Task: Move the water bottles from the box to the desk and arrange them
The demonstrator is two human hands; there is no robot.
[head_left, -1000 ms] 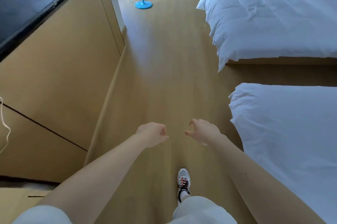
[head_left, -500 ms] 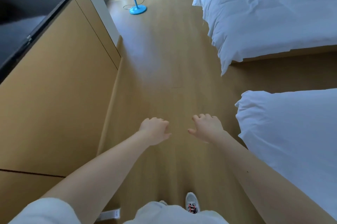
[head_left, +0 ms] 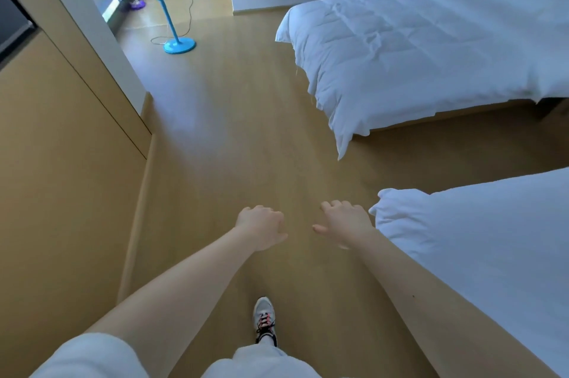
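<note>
Two empty, loosely curled grips above the floor (head_left: pixel 246 131): left hand (head_left: pixel 261 228), right hand (head_left: pixel 345 225).

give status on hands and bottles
Left hand and right hand out front, holding nothing. No bottles, box or desk in view. Near bed close on right.

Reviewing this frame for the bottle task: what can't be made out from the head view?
- The bottles, box and desk: none is in the head view, so where they are cannot be told.
- Blue fan: its head is cut off by the top edge.
- Near bed: mostly cut off by the right edge.
- Dark panel: cut off by the left edge, unidentifiable.
- Left hand and right hand: palms face away, though neither appears to hold anything.
</note>
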